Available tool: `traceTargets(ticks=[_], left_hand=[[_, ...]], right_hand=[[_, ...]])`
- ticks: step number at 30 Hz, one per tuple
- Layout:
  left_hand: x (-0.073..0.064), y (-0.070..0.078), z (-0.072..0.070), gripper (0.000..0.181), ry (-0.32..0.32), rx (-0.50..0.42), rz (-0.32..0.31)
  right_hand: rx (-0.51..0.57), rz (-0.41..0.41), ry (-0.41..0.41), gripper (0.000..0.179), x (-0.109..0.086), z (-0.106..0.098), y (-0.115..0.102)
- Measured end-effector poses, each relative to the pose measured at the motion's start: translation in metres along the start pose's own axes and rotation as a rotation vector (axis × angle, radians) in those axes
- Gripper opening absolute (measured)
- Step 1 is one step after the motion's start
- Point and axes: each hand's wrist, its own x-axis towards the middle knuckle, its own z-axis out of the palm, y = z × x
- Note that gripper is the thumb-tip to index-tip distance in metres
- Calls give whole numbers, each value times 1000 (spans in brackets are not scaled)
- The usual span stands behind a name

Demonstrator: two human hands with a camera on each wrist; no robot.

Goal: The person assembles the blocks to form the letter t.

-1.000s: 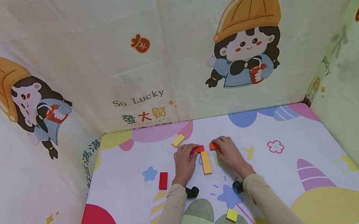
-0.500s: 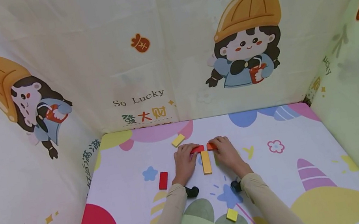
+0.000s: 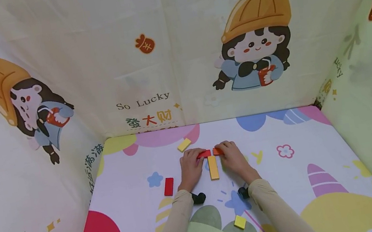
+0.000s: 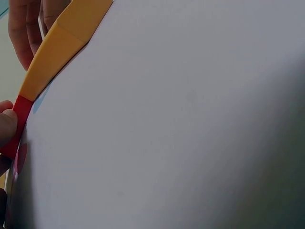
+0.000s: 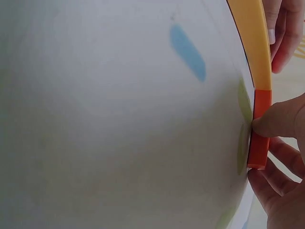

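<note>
In the head view my left hand (image 3: 191, 169) pinches a red block (image 3: 207, 153) at the far end of a long light-orange block (image 3: 213, 168). On the other side my right hand (image 3: 235, 160) grips an orange-red block (image 3: 216, 151) between thumb and fingers. A narrow gap parts the two held blocks. The left wrist view shows the left thumb on the red block (image 4: 21, 112), beside the light-orange block (image 4: 55, 57). From the right wrist, the thumb presses the face of the orange-red block (image 5: 258, 149), with fingers behind it.
A yellow block (image 3: 184, 145) lies beyond the left hand, and a red block (image 3: 169, 187) lies to its left. Nearer the front is a small yellow block (image 3: 240, 222). Printed cloth walls (image 3: 178, 71) enclose the patterned tabletop (image 3: 276, 183).
My right hand has slid left with the orange-red block, narrowing the gap to the red block. The left hand stays in place, still holding the red block.
</note>
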Motion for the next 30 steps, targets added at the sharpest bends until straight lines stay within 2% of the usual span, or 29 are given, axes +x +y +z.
traceTargets(ticks=[6, 22, 30], left_hand=[[0, 0, 0, 35, 3, -3, 2], [0, -1, 0, 34, 14, -6, 14], [-1, -2, 0, 34, 17, -3, 21]], right_hand=[[13, -2, -1, 37, -1, 1, 1], [53, -86, 42, 37, -3, 2, 3], [73, -90, 16, 37, -3, 2, 2]])
